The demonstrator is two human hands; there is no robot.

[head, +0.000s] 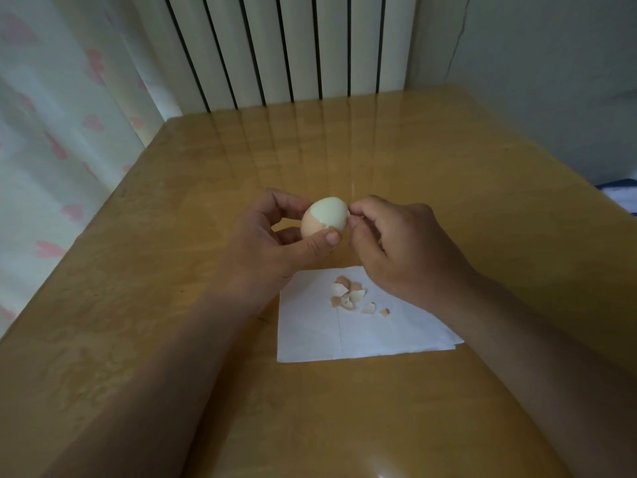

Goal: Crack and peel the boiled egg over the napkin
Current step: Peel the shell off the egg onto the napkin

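Clearly mid-peel, head view, frame centre: left hand [275,232] grips egg [324,217], top bare white, brown shell low-left. Right hand [389,243] pinches at egg's right edge; fragment there too small to confirm. Shell pieces [348,295] on napkin [344,332] below. Next, likely: lift remaining shell, drop over napkin.

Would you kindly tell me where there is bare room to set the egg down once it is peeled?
The napkin's near half, below the shell pieces, is bare. So is the table beyond the egg up to the radiator, and on the napkin's near side. Crowded: the napkin's far part, where shell pieces lie and the right hand hangs over its corner.
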